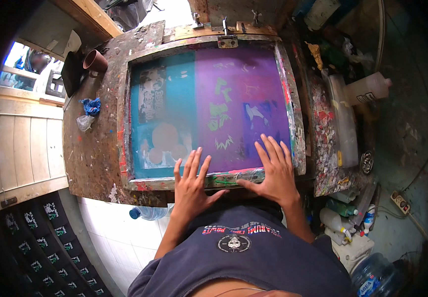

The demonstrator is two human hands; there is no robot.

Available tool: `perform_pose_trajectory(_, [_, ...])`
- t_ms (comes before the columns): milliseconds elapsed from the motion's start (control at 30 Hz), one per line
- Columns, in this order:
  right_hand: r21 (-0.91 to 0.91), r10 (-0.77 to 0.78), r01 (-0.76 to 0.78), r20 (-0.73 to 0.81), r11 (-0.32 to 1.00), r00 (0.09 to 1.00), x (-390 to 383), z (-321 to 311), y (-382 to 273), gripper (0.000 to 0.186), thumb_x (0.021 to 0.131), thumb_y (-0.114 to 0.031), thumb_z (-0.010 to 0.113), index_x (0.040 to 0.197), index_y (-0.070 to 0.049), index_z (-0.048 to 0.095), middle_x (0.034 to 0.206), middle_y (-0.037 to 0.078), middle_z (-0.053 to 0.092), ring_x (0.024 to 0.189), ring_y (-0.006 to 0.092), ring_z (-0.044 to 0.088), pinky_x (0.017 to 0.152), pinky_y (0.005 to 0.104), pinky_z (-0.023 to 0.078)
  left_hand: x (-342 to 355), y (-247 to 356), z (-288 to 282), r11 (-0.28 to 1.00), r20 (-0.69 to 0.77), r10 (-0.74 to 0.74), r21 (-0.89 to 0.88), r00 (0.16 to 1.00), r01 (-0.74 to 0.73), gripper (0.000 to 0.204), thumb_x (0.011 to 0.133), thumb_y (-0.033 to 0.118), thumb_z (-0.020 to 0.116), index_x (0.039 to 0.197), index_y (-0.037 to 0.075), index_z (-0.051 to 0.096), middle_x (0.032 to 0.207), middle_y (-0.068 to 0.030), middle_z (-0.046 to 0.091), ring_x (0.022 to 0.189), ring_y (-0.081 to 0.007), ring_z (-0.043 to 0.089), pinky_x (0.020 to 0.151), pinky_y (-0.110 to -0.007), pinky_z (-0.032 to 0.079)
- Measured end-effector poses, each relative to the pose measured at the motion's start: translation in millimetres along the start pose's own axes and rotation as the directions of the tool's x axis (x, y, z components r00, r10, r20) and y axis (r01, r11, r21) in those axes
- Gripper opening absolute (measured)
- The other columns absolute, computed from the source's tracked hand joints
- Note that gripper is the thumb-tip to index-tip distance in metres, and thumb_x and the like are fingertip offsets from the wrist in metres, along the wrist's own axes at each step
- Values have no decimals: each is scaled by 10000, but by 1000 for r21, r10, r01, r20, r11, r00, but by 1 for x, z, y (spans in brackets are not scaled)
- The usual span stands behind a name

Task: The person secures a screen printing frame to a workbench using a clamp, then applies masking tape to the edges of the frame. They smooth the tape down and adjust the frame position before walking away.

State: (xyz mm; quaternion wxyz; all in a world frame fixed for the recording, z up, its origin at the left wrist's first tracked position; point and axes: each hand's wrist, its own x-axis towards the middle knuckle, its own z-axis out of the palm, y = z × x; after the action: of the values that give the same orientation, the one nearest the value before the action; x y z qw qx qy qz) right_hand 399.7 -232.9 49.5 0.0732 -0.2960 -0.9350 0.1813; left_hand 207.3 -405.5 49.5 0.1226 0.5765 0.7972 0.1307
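Observation:
A paint-stained screen printing frame [123,123] lies flat on the worktable before me. Its mesh is teal [181,99] on the left and purple [268,64] on the right, with several open stencil shapes. My left hand [192,184] rests on the near edge of the frame, fingers spread, fingertips over the mesh. Beside it, my right hand [276,173] lies over the near right part of the same edge, fingers stretched out and thumb pointing left. Neither hand holds anything. A metal hinge clamp [227,41] grips the far edge of the frame.
On the table's left stand a brown cup [95,61] and crumpled blue plastic [90,106]. A translucent bottle [370,89] lies at the right. Below are a large water jug [377,274], a spray bottle [333,222] and a power strip [400,203]. Printed black pieces [40,242] hang or lie lower left.

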Motion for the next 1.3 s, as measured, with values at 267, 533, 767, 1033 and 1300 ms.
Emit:
perform_pose_trajectory(267, [-51,66,-61,104,997,992,21,13,5,1042,855,-802,530,1476,32,463,1593,207,384,1500,334,322,1245,517,172,17,7,4,998,57,36,-54,998,-33,990,797,690,709,1501,42,453,1607,-209,348,1514,-336,301,1231,-540,152])
perform_pose_trajectory(533, [-10,100,-100,172,995,980,33,0,12,920,901,-748,529,1404,22,558,1553,212,441,1464,332,379,1229,515,208,21,7,5,999,63,44,-27,997,-42,951,835,672,683,1503,37,449,1601,-231,344,1506,-356,300,1225,-547,166])
perform_pose_trajectory(767, [-82,-8,10,26,997,1000,90,13,24,832,942,-661,556,1418,22,548,1568,207,417,1467,345,360,1227,490,223,35,8,13,999,-17,41,-20,999,-41,839,908,596,641,1500,33,449,1599,-259,330,1505,-380,295,1220,-549,171])
perform_pose_trajectory(1033, [-55,9,-12,-44,998,999,85,36,25,763,964,-580,579,1462,-8,496,1589,204,382,1488,347,325,1234,495,208,43,8,27,998,-32,-64,6,997,64,845,917,592,616,1523,35,421,1624,-276,272,1520,-382,264,1206,-559,186])
perform_pose_trajectory(1300, [-15,34,-35,-63,999,997,90,38,31,773,971,-580,561,1468,7,483,1593,197,383,1503,326,311,1245,500,186,45,10,26,997,1,-81,14,997,81,869,908,585,629,1540,39,389,1631,-277,250,1524,-390,250,1205,-566,181])
